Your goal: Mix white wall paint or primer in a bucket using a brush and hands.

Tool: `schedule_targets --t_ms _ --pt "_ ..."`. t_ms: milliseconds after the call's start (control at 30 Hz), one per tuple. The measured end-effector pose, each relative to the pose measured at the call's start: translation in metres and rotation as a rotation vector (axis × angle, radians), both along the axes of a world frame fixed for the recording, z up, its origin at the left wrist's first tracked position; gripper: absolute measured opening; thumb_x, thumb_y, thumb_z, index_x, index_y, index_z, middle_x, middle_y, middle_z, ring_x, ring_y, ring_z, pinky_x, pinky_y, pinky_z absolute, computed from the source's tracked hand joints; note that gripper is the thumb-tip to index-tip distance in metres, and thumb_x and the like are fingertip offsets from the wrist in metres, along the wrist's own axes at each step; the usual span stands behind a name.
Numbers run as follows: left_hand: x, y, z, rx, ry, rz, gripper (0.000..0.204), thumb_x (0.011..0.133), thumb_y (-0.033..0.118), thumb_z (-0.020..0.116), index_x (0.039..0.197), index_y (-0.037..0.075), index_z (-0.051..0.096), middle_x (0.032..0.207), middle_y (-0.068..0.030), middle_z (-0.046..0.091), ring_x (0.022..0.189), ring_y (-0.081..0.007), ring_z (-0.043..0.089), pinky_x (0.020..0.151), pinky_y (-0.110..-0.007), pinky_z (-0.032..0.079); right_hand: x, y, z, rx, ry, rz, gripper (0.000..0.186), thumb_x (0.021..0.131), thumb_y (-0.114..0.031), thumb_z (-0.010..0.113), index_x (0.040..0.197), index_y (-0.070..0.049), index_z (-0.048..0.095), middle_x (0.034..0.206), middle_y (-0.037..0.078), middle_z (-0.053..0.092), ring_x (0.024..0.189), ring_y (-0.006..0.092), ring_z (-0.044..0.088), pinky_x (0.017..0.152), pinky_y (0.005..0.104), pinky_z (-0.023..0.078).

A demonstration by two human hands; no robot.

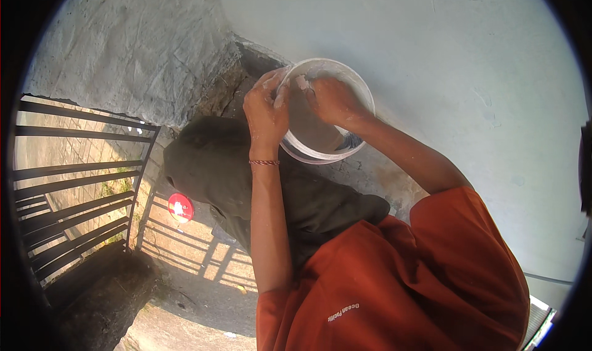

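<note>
A white bucket (320,158) with a powder-smeared rim stands beyond my bent knee, close to the wall. Grey material (308,123) shows inside it. My left hand (268,107) is closed on the bucket's left rim, its fingers whitened. Inside the opening is my right hand (336,102), fingers curled toward the left hand near the inner wall. A pale coating covers its fingertips, and what they hold, if anything, I cannot make out. A dark bluish patch (349,141) lies at the bucket's lower right, its kind unclear.
A smooth pale wall (468,61) rises on the right. Rough grey plaster (129,43) fills the upper left. Dark metal railings (80,166) stand at the left, with a round red object (180,208) on the floor nearby. My dark-trousered leg (209,147) is below the bucket.
</note>
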State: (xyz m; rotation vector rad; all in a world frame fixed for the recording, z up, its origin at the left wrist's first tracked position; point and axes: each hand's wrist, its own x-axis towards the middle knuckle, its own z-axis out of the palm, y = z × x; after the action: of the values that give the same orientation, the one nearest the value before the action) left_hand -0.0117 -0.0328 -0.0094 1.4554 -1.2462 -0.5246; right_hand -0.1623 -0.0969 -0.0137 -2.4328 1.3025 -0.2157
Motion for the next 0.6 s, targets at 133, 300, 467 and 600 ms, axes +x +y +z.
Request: schedule_targets --t_ms 133,300,467,600 --pt "0.004 -0.001 0.003 -0.067 -0.096 -0.054 0.027 0.082 0.004 0.059 0.107 0.001 0.068 0.110 -0.0189 0.066 0.100 -0.0391 0.062 0.088 -0.040 0.049 0.003 -0.002 0.008 0.116 0.070 -0.022 0.029 0.091 -0.021 0.054 0.091 0.006 0.065 0.094 0.027 0.063 0.090 0.0430 0.062 0.081 0.0512 0.048" --pt "0.008 -0.002 0.030 0.017 -0.467 -0.108 0.035 0.076 0.000 0.067 0.111 0.003 0.064 0.124 -0.0151 0.059 0.117 -0.0347 0.055 0.098 -0.041 0.045 0.002 -0.002 0.012 0.118 0.084 -0.021 0.033 0.090 -0.025 0.054 0.086 0.006 0.065 0.089 0.026 0.064 0.086 0.0417 0.063 0.080 0.0505 0.049" --pt "0.006 -0.019 0.036 0.085 -0.883 -0.269 0.036 0.069 0.001 0.072 0.104 0.011 0.068 0.143 -0.0114 0.045 0.132 -0.0357 0.042 0.103 -0.047 0.041 0.004 -0.002 0.013 0.127 0.054 -0.036 0.030 0.087 -0.022 0.055 0.081 0.005 0.067 0.081 0.026 0.065 0.080 0.0404 0.064 0.079 0.0499 0.050" --pt "-0.005 -0.045 0.035 0.145 -1.156 -0.361 0.028 0.070 0.002 0.071 0.094 0.014 0.072 0.151 -0.0092 0.036 0.137 -0.0342 0.036 0.102 -0.048 0.041 0.004 -0.004 0.013 0.177 0.036 -0.042 0.020 0.081 -0.017 0.061 0.081 0.002 0.069 0.083 0.022 0.068 0.081 0.0382 0.066 0.076 0.0478 0.052"
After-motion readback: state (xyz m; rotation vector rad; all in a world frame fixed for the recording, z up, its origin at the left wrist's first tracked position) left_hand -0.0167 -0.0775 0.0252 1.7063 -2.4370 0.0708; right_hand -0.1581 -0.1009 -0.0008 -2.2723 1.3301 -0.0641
